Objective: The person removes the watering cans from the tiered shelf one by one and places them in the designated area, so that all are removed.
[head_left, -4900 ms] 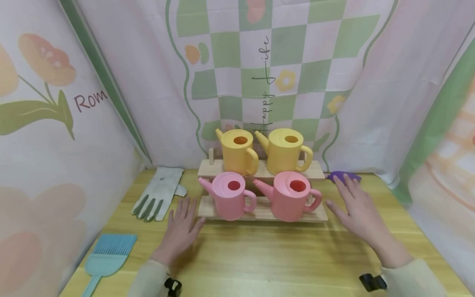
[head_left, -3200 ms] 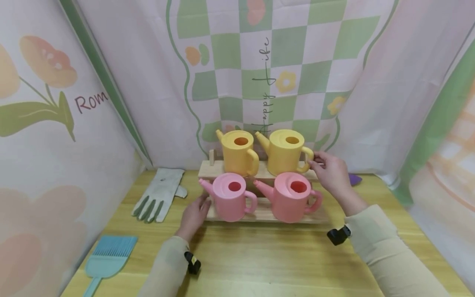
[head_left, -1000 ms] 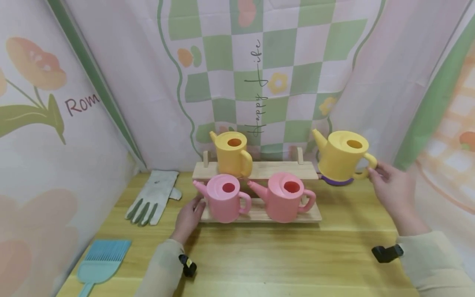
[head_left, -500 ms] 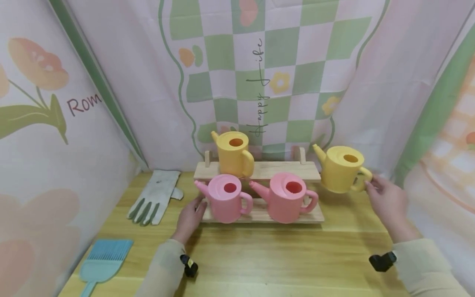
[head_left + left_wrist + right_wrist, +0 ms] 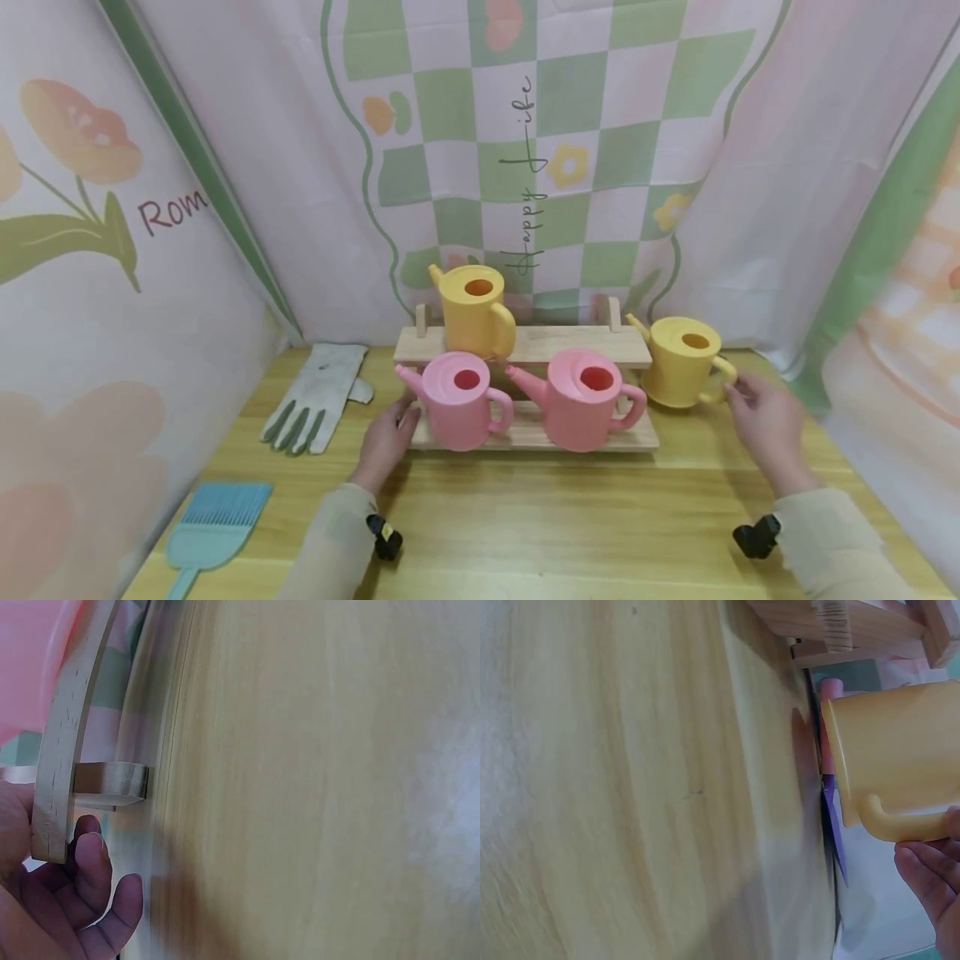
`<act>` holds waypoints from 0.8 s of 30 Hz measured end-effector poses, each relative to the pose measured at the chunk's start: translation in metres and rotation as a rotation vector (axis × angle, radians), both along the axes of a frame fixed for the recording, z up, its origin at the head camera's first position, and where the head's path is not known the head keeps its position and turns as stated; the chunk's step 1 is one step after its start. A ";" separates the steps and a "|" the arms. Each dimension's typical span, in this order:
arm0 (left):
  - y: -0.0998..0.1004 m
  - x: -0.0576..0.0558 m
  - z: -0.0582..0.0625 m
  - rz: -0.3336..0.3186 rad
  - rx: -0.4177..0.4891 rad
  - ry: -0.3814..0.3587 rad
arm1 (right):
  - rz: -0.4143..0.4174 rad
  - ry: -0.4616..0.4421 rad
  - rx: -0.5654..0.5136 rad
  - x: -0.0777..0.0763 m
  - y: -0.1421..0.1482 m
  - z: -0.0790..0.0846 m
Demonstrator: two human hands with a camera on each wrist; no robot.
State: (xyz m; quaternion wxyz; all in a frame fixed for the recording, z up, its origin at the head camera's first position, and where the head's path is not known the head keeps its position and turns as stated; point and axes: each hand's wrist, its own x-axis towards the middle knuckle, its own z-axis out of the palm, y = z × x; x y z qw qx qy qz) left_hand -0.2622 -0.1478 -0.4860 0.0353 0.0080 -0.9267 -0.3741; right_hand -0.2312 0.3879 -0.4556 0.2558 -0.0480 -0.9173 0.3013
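My right hand (image 5: 768,429) pinches the handle of a yellow watering can (image 5: 675,367), held upright just right of the wooden rack. In the right wrist view, the can's base (image 5: 836,761) hangs close over the tabletop. My left hand (image 5: 385,442) grips the left end of the rack's lower shelf (image 5: 525,425); in the left wrist view the fingers (image 5: 94,870) curl beneath the board (image 5: 54,780). Another yellow watering can (image 5: 472,312) stands on the upper shelf (image 5: 555,344). Two watering cans, a light pink one (image 5: 453,408) and a deeper pink one (image 5: 577,408), share the lower shelf.
A grey-white work glove (image 5: 318,396) lies at the left, with a light blue dustpan-shaped comb tool (image 5: 213,529) nearer the front. Behind the held can lies a purple-bladed tool (image 5: 831,814) with a pink handle. Printed curtains surround the wooden table (image 5: 525,517).
My right hand has taken the right yellow watering can off the upper shelf, carried it right, then lowered it forward. My left hand has moved from the table onto the rack.
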 end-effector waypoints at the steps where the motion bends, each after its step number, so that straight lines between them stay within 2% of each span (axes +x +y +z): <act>1: 0.000 0.000 -0.001 0.001 0.000 0.000 | -0.003 0.001 0.002 0.000 -0.001 -0.002; 10: 0.001 -0.003 -0.006 0.033 -0.004 -0.063 | 0.004 0.003 0.006 -0.003 -0.006 -0.012; 15: 0.000 -0.002 -0.005 0.026 0.008 -0.054 | 0.016 0.006 0.011 -0.003 -0.008 -0.015; 19: 0.000 -0.002 -0.003 0.017 0.009 -0.036 | 0.035 -0.026 -0.002 -0.003 -0.006 -0.015; 22: -0.001 -0.002 -0.003 0.014 0.001 -0.022 | 0.056 -0.080 -0.017 -0.002 -0.004 -0.010; 24: -0.001 -0.002 -0.003 0.014 0.000 -0.017 | 0.064 -0.074 -0.012 -0.003 -0.006 -0.001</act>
